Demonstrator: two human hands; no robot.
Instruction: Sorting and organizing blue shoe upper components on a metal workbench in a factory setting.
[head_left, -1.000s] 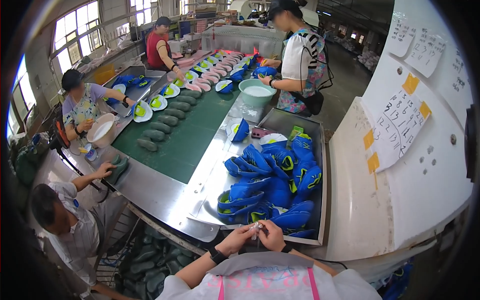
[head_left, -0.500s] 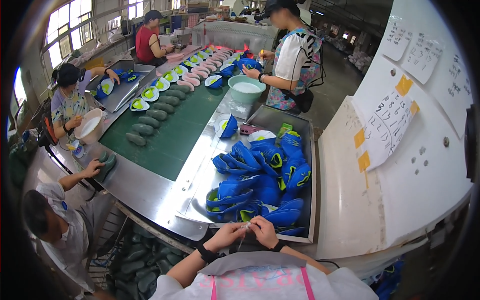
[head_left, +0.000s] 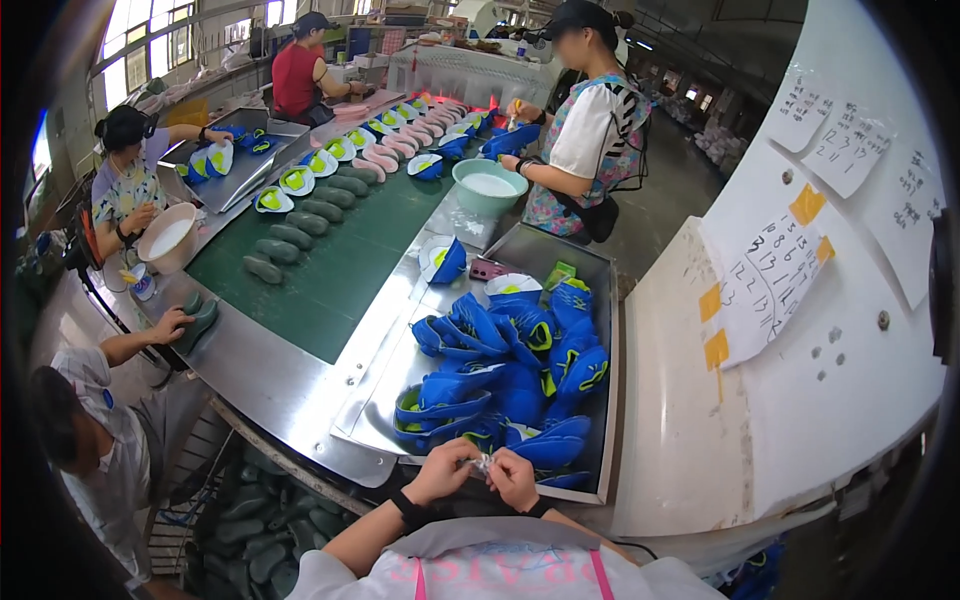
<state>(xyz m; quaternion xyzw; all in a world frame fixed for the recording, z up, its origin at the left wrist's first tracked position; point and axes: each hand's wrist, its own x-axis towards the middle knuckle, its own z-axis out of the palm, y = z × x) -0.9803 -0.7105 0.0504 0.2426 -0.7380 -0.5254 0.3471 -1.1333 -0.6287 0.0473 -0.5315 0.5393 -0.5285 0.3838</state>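
My left hand (head_left: 443,474) and my right hand (head_left: 514,480) are close together at the near edge of a metal tray (head_left: 606,440). The fingers of both are closed in a pinch on a small whitish, crumpled piece (head_left: 482,465) between them. What kind of thing it is, I cannot make out. Just beyond my hands lies a heap of blue shoe uppers (head_left: 520,390) with yellow-green linings, filling much of the tray. One blue and white upper (head_left: 443,260) sits apart near the tray's far left. A dark pink phone-like object (head_left: 487,270) lies beside it.
A green conveyor belt (head_left: 300,325) carries rows of grey-green shoe lasts (head_left: 290,236), pink pieces (head_left: 380,157) and uppers. A pale green basin (head_left: 490,188) stands beyond the tray. Co-workers stand around; one's hand (head_left: 173,325) holds lasts. More lasts (head_left: 255,530) lie below left. A papered board (head_left: 800,300) rises right.
The whole view has shifted slightly. My hands stay together, pinching the whitish piece. At the far left, a co-worker's hand has shifted over the uppers in the other tray.
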